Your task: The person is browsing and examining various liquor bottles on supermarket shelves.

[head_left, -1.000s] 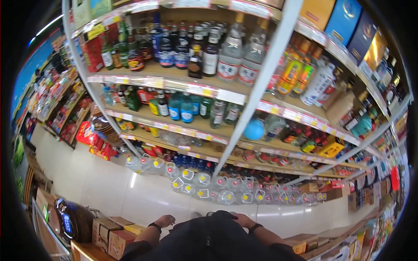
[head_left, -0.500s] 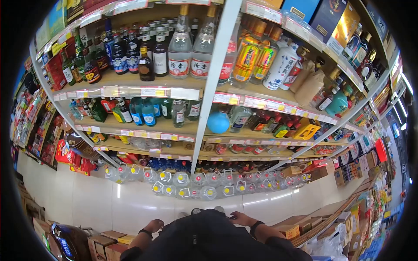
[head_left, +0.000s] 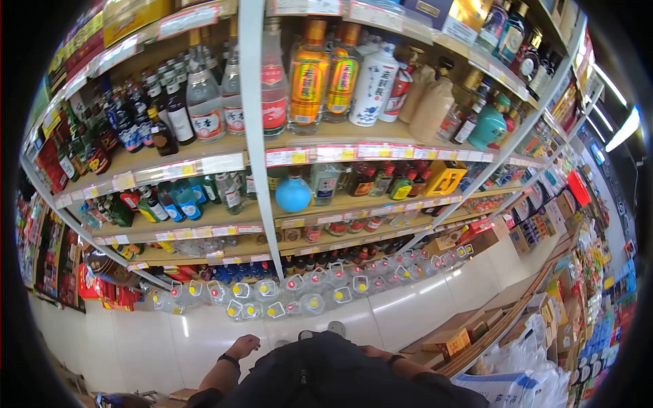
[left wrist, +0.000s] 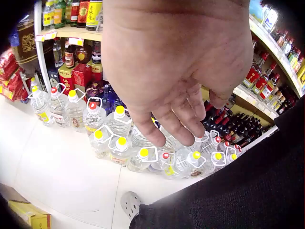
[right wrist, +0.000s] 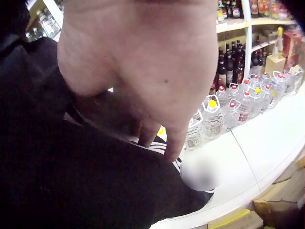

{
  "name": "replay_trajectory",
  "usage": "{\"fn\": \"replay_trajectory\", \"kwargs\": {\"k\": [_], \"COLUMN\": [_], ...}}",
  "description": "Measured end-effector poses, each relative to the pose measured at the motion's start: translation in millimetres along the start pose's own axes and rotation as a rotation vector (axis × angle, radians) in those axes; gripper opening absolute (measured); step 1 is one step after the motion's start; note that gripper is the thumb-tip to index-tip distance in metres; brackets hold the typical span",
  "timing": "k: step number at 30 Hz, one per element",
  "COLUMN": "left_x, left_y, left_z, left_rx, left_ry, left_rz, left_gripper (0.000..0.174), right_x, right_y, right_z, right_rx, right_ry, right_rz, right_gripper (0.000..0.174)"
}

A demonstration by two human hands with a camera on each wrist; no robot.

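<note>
My left hand (head_left: 243,347) hangs beside the dark clothing, fingers loosely bent and nothing in them. In the left wrist view its palm side shows over large clear jugs (left wrist: 121,150) with yellow and red caps and white handles, standing on the floor. The right hand (right wrist: 143,62) hangs against the dark clothing (right wrist: 90,176) on the other side, fingers pointing down and slightly bent, the thumb side partly in shadow. No object shows in its fingers. Past it, more clear jugs (right wrist: 212,124) line the foot of the shelves.
Shelves of bottles fill the front, among them orange-labelled bottles (head_left: 309,78), a white bottle (head_left: 374,85) and a round blue bottle (head_left: 293,194). A pale upright post (head_left: 252,136) divides them. Cardboard boxes (head_left: 445,343) and plastic bags (head_left: 517,360) stand behind at right. Glossy floor tiles (head_left: 394,306) lie between.
The head view has swung to the right along the shelves, so the bottles shift left and the post moves left. Both hands still hang at the person's sides.
</note>
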State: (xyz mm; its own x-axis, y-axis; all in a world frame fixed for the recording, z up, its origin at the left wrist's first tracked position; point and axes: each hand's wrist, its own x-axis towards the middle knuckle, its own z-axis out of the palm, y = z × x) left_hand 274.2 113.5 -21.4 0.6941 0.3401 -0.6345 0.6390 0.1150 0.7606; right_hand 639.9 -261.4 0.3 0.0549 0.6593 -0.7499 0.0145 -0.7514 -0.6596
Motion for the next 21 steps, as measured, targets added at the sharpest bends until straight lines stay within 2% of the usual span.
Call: {"fn": "replay_trajectory", "kwargs": {"k": [2,4,6,8,11,14,17,20,21], "left_x": [1.9,3.3,1.9,5.2,12.3,19.5,23.7,24.1,25.7], "left_y": [16.0,28.0,42.2,44.8,43.1,36.9,47.4,60.6,62.8], "left_z": [3.5,8.1,19.2,26.5,37.4,41.6,48.3,54.8,57.3], "left_rx": [0.022,0.053,0.013,0.003,-0.058,-0.052,-0.049,-0.062,-0.073], "left_ry": [-0.010,-0.027,-0.021,-0.034,-0.070,-0.080,-0.066,-0.058,-0.060], "left_rz": [-0.017,-0.005,-0.022,-0.005,0.004,-0.008,-0.048,-0.075,-0.078], "left_gripper": [0.036,0.038,0.033,0.031,0.032,0.031,0.031,0.030,0.030], "right_x": [-4.6,7.0,0.2,-32.7,-17.0,-11.5,-27.5,-13.5,-8.5], "right_y": [8.3,36.5,34.9,-12.2,1.1,-2.3,-21.9,-5.6,-1.6], "right_z": [-2.4,-2.9,-5.0,0.4,-13.6,-31.2,-42.0,-47.2,-50.7], "right_rx": [0.025,0.076,0.101,0.105,-0.048,-0.362,-0.385,-0.361,-0.410], "right_ry": [0.021,0.067,0.143,0.250,0.242,0.195,0.258,0.387,0.401], "right_rz": [0.027,-0.029,-0.067,-0.092,-0.015,-0.002,-0.059,-0.102,-0.060], "right_gripper": [0.050,0.053,0.052,0.047,0.045,0.043,0.038,0.032,0.031]}}
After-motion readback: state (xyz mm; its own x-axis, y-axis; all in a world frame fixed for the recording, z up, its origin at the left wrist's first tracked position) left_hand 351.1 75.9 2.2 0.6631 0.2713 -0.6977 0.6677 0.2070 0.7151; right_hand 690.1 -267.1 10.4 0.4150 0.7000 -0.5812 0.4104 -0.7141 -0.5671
